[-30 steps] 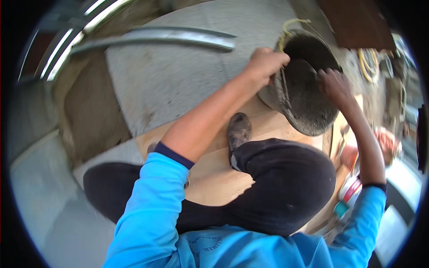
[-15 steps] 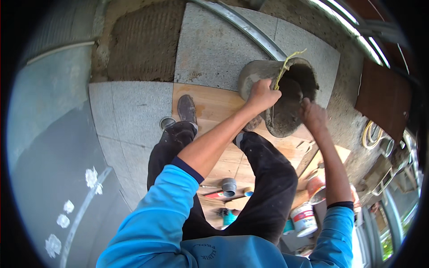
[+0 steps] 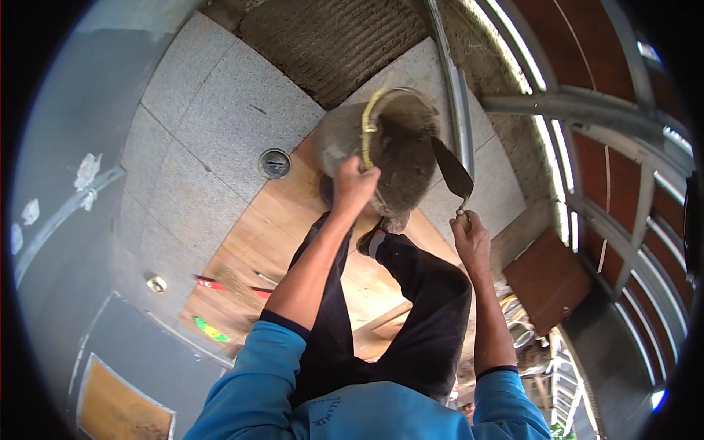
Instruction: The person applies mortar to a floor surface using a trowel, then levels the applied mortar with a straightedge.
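Note:
A grey, mortar-crusted bucket [image 3: 332, 139] is tipped over in front of my legs, its mouth facing right. Wet mortar [image 3: 407, 161] coats the inside and lies in it. My left hand [image 3: 356, 183] is closed round the lower part of the yellow cord handle [image 3: 366, 130] at the bucket's rim. To the right, my right hand [image 3: 473, 240] grips the wooden handle of a pointed trowel [image 3: 454, 174]. The dark blade is outside the bucket, close to its mouth, with its tip pointing up and left.
Ahead lies combed mortar [image 3: 330, 44] beside speckled grey tiles [image 3: 205, 95]. A round floor drain [image 3: 275, 164] sits left of the bucket. A metal profile [image 3: 458, 110] runs past its right side. Red-and-white tools [image 3: 210, 284] and a green-yellow item [image 3: 210, 329] lie at lower left.
The view has turned, and the bucket now appears further left. My right hand has come away from the bucket's mouth, bringing the trowel into sight. My left hand still holds the cord handle.

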A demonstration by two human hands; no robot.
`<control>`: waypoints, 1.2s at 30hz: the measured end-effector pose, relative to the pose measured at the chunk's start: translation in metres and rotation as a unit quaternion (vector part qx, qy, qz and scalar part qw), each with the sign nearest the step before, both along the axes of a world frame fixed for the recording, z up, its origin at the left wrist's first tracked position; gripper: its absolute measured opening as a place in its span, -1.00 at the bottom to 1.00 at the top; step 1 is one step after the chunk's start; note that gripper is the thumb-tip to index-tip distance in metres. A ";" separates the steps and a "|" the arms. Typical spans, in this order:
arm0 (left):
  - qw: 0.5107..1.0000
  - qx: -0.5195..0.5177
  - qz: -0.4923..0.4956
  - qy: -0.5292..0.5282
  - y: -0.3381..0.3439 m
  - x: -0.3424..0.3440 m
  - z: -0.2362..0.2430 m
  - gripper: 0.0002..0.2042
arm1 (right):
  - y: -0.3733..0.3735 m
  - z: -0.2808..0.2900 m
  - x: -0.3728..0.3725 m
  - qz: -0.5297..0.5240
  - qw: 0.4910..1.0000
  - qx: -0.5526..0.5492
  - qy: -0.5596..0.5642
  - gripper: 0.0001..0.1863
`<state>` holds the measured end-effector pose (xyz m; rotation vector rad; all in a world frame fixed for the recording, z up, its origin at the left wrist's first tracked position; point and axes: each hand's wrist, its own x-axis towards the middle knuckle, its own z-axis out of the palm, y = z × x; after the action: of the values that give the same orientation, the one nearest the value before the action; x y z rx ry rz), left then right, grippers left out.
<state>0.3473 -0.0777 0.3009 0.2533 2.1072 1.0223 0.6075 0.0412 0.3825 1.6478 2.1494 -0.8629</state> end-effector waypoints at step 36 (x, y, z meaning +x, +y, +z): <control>0.782 0.041 0.607 -0.133 -0.139 0.056 -0.032 -0.79 | 0.089 -0.238 -0.356 0.233 0.914 -0.235 0.234 -0.56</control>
<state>0.4036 -0.2163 0.2687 -1.3173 1.8247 1.6912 0.2512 0.1300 0.1440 0.6977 2.2255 -1.5636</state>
